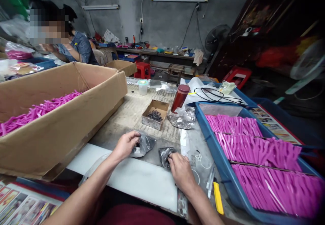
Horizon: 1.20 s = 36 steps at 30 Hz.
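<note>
My left hand [127, 146] is at a clear plastic bag [146, 147] with dark contents, its thumb and fingers closed at the bag's edge. A short way to the right, my right hand [180, 170] reaches into the mouth of a small dark plastic bag [164, 154]. Its fingertips are bent together inside the bag, so what they hold is hidden. Both bags lie on the worktable by a white board [142, 179]. Beyond them stands a small cardboard box [152, 122] of tiny dark parts, beside another clear bag of small parts [182, 119].
A large cardboard box [50, 126] of pink strips is on the left. At right stands a blue tray [210, 138] with rows of pink pieces. A yellow-handled cutter [217, 198], white cord [200, 159] and dark red flask [180, 98] are nearby. Another person [82, 47] sits at far left.
</note>
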{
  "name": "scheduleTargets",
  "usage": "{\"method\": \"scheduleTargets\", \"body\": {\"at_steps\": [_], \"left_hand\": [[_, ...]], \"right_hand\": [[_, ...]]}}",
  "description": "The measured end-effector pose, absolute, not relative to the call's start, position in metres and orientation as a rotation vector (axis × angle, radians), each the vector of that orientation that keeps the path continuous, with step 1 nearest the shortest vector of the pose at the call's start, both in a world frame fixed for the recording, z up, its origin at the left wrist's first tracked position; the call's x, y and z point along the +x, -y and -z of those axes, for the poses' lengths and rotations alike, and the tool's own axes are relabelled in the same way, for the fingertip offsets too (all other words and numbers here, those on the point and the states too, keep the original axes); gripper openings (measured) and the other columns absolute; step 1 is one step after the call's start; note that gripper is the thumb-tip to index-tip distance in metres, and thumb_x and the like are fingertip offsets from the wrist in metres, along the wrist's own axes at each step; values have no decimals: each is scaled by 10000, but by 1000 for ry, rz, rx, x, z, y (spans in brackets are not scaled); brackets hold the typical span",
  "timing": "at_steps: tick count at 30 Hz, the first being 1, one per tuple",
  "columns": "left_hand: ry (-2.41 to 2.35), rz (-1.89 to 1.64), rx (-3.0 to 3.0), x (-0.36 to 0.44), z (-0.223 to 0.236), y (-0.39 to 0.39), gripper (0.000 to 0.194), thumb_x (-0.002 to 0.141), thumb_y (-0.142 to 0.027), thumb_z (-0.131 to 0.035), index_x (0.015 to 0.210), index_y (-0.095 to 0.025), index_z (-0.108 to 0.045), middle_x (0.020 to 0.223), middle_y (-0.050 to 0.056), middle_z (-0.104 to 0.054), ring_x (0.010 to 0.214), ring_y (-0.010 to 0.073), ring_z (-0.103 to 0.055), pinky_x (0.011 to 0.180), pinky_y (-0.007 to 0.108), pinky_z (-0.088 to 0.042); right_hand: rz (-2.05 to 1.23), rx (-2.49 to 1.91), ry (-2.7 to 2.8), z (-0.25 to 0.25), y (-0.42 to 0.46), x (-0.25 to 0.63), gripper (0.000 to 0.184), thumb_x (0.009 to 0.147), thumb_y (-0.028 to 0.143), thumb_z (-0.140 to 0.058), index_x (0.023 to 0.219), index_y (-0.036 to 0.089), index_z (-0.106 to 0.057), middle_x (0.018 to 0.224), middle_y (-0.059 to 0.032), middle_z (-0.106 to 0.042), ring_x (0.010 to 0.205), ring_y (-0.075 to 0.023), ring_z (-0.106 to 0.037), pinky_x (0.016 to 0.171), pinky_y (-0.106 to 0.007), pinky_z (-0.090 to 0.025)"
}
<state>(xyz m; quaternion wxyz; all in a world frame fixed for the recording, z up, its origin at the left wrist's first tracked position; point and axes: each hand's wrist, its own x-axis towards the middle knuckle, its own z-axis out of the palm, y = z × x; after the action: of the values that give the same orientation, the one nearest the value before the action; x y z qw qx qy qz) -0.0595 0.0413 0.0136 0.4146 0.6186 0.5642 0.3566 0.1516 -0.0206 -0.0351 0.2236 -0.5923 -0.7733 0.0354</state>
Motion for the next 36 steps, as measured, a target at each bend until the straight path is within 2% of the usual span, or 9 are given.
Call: {"method": "scheduleTargets", "body": {"at_steps": [4, 11, 18, 29, 36], "left_hand": [[-1287, -911, 1267, -50, -21, -35, 237, 626, -292, -505, 791, -123, -520, 528, -41, -484, 374, 38, -353, 367, 161, -267], [-1138, -863, 1012, -32, -23, -23, 291, 571, -343, -588, 753, -124, -530, 509, -46, -468, 386, 26, -356, 366, 141, -230], [-1076, -788, 993, -14, -16, -14, 275, 594, -316, -592, 773, -113, -541, 565, -13, -515, 436, 40, -412, 380, 140, -256], [-995, -736, 1058, 4, -15, -7, 261, 583, -240, -598, 801, -103, -561, 489, -45, -485, 383, 33, -354, 378, 161, -261], [-1024, -670, 1105, 11, -11, -4, 206, 561, -236, -594, 717, -102, -572, 470, -27, -523, 361, 49, -389, 358, 172, -287]], "right_hand": [[-144, -1573, 2059, 33, 20, 154, 198, 799, 190, -309, 708, 163, -482, 627, -33, -552, 625, -165, -506, 591, -274, -303], [-296, -1551, 1864, 24, 25, 156, 189, 793, 220, -307, 750, 170, -484, 623, -21, -552, 599, -149, -510, 555, -249, -347], [-591, -1567, 1652, 14, 30, 157, 140, 771, 228, -368, 775, 171, -496, 651, -6, -558, 605, -130, -515, 537, -212, -368], [-835, -1358, 1487, 12, 34, 157, 236, 745, 156, -405, 928, 173, -554, 872, -52, -594, 805, -157, -534, 718, -266, -415], [-964, -1326, 1419, 11, 38, 156, 202, 745, 188, -430, 896, 164, -561, 836, -43, -598, 761, -150, -540, 687, -255, -423]]}}
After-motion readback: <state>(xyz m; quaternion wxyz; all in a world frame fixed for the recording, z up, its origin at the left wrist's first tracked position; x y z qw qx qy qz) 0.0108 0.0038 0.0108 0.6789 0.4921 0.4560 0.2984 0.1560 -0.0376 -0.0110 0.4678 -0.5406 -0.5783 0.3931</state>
